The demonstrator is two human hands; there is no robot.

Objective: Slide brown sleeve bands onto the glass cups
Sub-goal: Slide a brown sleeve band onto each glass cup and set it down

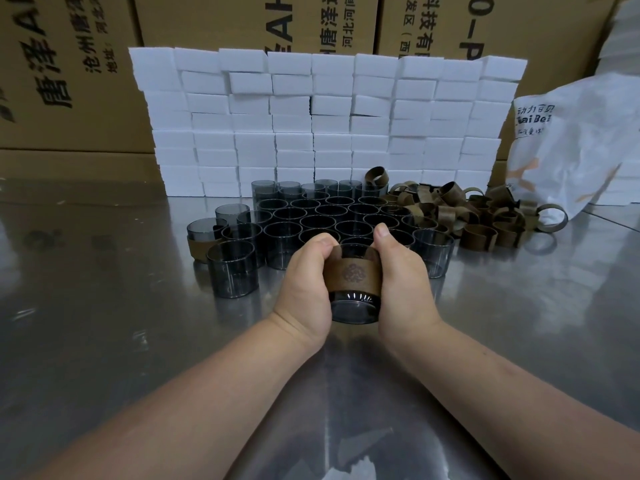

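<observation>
Head view.

Item: one smoky grey glass cup, held low over the steel bench. My left hand and right hand both curl round it.

Fitting: brown embossed sleeve band round its middle, with bare glass showing below.

Stock: bare grey cups just behind; loose brown bands heaped at right.

Risk, as I judge it: uneven thumb pressure could skew the band, or the slick glass could slip into the cups behind.
</observation>
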